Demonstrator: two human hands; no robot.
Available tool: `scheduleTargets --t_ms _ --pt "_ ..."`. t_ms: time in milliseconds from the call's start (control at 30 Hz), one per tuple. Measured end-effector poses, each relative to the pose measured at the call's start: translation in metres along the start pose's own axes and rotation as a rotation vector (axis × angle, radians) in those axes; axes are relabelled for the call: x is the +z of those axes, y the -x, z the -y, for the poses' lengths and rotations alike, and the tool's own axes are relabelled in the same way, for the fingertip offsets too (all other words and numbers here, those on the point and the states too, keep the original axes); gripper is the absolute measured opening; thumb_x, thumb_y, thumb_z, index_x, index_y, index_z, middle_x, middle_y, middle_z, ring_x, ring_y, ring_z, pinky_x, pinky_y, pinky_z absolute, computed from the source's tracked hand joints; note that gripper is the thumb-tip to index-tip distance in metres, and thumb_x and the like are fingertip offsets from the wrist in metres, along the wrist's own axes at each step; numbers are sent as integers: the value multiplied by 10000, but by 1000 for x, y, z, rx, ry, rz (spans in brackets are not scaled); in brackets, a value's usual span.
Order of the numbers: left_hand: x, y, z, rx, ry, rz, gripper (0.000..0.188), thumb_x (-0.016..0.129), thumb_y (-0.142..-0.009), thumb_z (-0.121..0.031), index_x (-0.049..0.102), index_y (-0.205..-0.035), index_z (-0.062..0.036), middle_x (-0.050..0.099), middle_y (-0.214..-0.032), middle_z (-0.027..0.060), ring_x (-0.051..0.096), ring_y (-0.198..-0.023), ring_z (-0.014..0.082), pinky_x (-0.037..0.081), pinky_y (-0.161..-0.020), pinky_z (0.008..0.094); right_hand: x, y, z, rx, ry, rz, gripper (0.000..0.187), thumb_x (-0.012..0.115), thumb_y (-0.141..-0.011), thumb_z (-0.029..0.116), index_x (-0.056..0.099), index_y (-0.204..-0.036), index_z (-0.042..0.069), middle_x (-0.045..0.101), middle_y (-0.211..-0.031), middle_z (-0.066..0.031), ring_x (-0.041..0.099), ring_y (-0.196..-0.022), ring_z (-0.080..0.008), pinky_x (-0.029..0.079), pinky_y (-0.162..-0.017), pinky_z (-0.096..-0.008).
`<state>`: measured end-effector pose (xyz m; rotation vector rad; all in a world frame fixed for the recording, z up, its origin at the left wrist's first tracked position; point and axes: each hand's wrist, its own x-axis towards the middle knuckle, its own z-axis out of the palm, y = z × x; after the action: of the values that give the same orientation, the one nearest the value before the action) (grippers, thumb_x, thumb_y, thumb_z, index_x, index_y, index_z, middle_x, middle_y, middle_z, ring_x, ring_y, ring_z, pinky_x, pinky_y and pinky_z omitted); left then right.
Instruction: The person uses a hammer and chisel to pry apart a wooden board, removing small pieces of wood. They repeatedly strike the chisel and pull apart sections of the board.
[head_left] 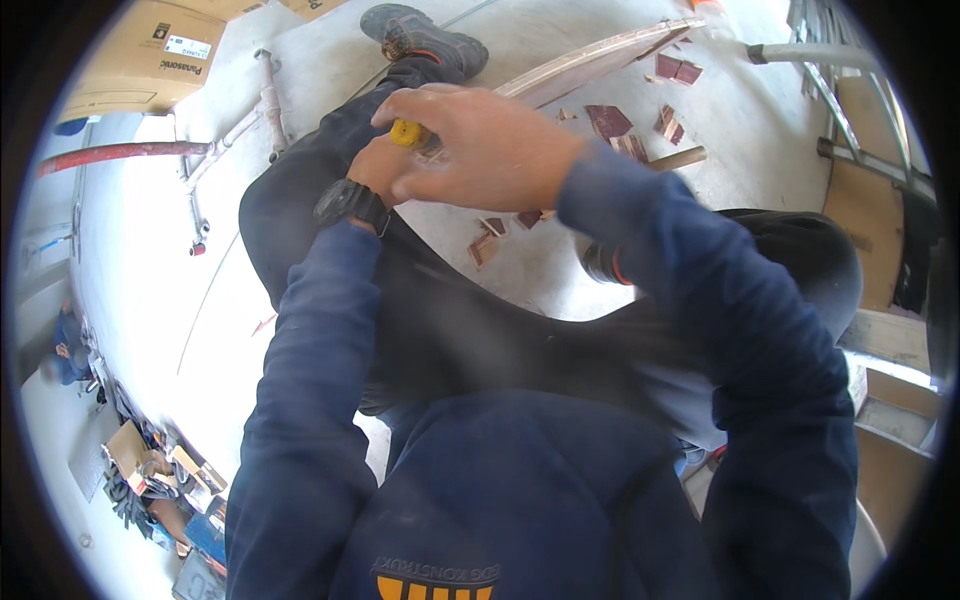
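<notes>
My left hand [376, 168], with a black watch [352, 205] at its wrist, is closed round a tool of which a rounded yellow end [408, 132] shows. The rest of that tool is hidden, so its kind cannot be told. Over it curves my right hand [495, 140], its fingers and thumb apart on either side of the yellow end and close to the left hand. Beyond both hands, a long pale wooden board with a curved look [590, 65] lies near my boot [425, 42]. Broken dark-red and light wood pieces [610, 121] are scattered on the floor.
A round wooden stick [678, 158] lies among the scraps. Pipes, one with a red end [125, 154], stand at the left near a cardboard box [150, 60]. Metal ladder-like frames [835, 110] are at the right. Far left, another person [70, 345] is beside a cluttered pile [165, 490].
</notes>
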<state>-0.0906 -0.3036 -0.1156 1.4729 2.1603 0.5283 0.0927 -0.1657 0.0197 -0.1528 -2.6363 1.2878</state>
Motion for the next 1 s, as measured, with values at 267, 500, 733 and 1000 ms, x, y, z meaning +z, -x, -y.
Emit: scheduleTargets --t_ms 267,500,733,1000 --pt "-14 -2 -30 -138 -52 100 413 666 -888 -232 676 -1281 -107 729 -1144 222 677 -1104 417 542 -940 498 60 62 27 132 24 -278 260 675 -943 157 547 -1142 48 626 -1276 -192 622 -1129 -448 546 -874 -479" --pt "-15 -2 -37 -247 -84 112 497 639 -890 -181 645 -1382 -110 709 -1226 230 668 -1159 400 534 -995 474 82 86 29 300 -85 -388 270 650 -908 62 524 -1144 22 606 -1265 -265 615 -1144 -467 521 -921 -505" --pt "-13 -3 -37 -218 -71 91 448 644 -889 -188 663 -1330 -110 711 -1200 238 671 -1136 413 534 -976 485 71 103 -9 780 -141 -74 392 652 -863 52 456 -1199 -1 647 -1041 -301 655 -969 -482 511 -855 -501" --pt "-18 -2 -45 -234 -64 103 429 639 -889 -207 657 -1304 -99 712 -1178 245 674 -1112 428 535 -955 491 82 115 -87 1392 -591 178 331 656 -865 118 538 -1158 19 616 -879 -109 621 -741 -248 524 -663 -500"
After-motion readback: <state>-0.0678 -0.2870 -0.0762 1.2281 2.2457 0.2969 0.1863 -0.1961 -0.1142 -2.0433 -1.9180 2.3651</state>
